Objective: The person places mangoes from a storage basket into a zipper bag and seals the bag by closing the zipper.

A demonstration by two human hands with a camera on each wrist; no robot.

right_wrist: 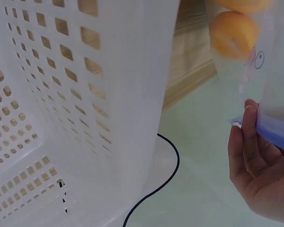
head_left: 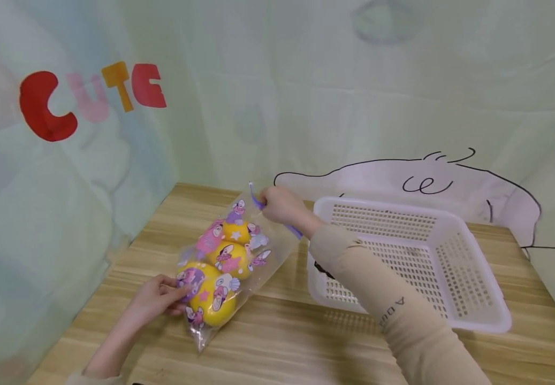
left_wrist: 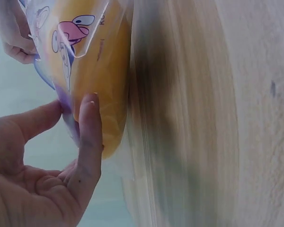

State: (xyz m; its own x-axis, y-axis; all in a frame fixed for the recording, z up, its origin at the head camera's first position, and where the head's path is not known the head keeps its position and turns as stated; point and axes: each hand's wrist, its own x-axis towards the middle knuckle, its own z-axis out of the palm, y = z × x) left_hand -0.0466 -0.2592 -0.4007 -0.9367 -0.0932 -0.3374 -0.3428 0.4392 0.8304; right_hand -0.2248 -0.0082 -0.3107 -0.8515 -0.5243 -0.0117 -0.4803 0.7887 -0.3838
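A clear zip bag (head_left: 263, 262) printed with pink and purple cartoon figures leans upright over the table, with several yellow, fruit-like rounded things (head_left: 217, 307) inside. At its purple zip edge, my right hand (head_left: 284, 206) grips the top; the right wrist view shows its thumb and fingers (right_wrist: 250, 137) pinching beside the blue-purple strip. Low on the bag's left side, my left hand (head_left: 154, 302) holds the corner. There the left wrist view shows thumb and forefinger (left_wrist: 90, 123) on either side of the plastic, against the large yellow thing.
A white perforated plastic basket (head_left: 486, 315) stands on the wood-grain table (head_left: 277, 337) right of the bag, beneath my right forearm. A small dark item (head_left: 324, 269) shows by its left wall. Printed fabric (head_left: 306, 107) hangs behind and at the left.
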